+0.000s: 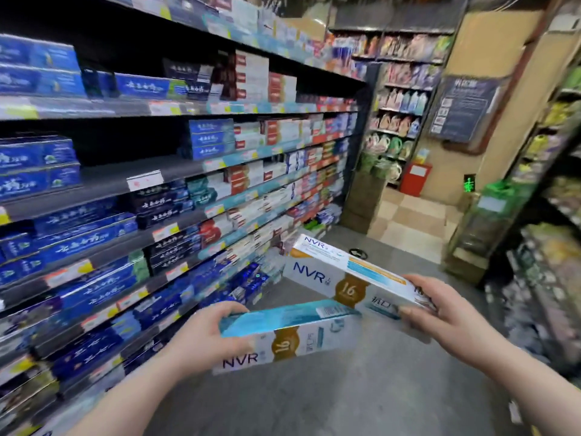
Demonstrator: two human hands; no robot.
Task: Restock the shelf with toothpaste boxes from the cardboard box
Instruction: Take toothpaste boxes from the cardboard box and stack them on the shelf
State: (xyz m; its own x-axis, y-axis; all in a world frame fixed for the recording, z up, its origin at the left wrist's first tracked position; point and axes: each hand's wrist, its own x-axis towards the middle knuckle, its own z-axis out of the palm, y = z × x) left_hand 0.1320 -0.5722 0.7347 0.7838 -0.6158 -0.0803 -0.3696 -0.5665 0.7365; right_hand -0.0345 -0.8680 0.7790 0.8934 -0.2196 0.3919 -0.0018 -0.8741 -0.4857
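I stand in a shop aisle with a toothpaste box in each hand. My left hand (pixel 207 333) grips the near end of a white and teal NVR box (pixel 301 335), thumb on top. My right hand (pixel 440 313) grips the end of a second white NVR box (pixel 339 275) with an orange stripe, held a little higher and further out. Both boxes hang over the floor, to the right of the toothpaste shelf (pixel 176 171) that fills the left side. The shelf has dark gaps on its upper left levels. No cardboard box is in view.
Blue, black and red-white toothpaste boxes pack the shelves on the left. A second shelving unit (pixel 550 247) lines the right side. Detergent bottles (pixel 402 102) fill the far end. A red bin (pixel 415 179) and a small dark object (pixel 358 253) sit on the floor ahead.
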